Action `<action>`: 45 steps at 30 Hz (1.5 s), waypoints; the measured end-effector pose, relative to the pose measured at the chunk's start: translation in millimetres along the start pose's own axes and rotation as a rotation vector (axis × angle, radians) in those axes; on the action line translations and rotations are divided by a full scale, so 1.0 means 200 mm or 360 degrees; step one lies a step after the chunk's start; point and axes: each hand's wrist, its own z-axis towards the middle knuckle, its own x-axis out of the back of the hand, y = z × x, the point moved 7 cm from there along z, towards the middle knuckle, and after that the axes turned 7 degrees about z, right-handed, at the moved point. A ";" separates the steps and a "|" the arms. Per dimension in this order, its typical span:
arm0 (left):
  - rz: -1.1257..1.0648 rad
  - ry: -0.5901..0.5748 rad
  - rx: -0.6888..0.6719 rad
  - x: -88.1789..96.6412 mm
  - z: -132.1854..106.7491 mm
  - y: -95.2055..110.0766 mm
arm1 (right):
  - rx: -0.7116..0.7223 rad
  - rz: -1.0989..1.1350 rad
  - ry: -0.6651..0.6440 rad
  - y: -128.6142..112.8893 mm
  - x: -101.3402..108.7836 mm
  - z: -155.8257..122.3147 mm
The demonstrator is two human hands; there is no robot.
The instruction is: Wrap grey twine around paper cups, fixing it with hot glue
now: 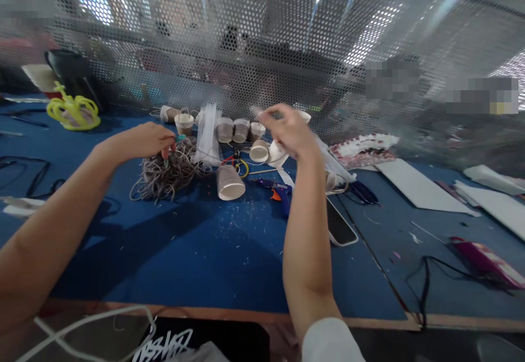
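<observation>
Over a tangled heap of grey yarn hangs my left hand, fingers bent down and closed at its top. A small teal spot shows by the fingertips; what they hold is hidden. My right hand is raised above several small cups, thumb and fingers pinched, somewhat blurred. A pale, translucent bit shows at its fingertips, too smeared to name. Between the hands, a yarn-wrapped paper cup lies tipped, its mouth facing me. A bundle of clear plastic strips stands beside the yarn.
A blue glue gun lies near my right forearm, with a phone beyond it. Yellow-handled scissors rest behind the tipped cup. At left stands a yellow crown. White boards lie right; a perforated metal screen closes the back.
</observation>
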 end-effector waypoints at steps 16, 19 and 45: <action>0.0106 0.0229 0.0098 0.05 -0.05 0.11 | -0.0231 -0.0009 -0.1318 0.04 -0.61 -0.16; -0.0108 0.0061 0.0078 0.01 -0.02 0.07 | -0.0298 0.0250 -0.0958 0.00 -0.41 -0.10; -0.0017 0.0452 0.0198 0.10 -0.13 0.21 | 0.0507 0.0174 0.0267 -0.23 0.00 -0.03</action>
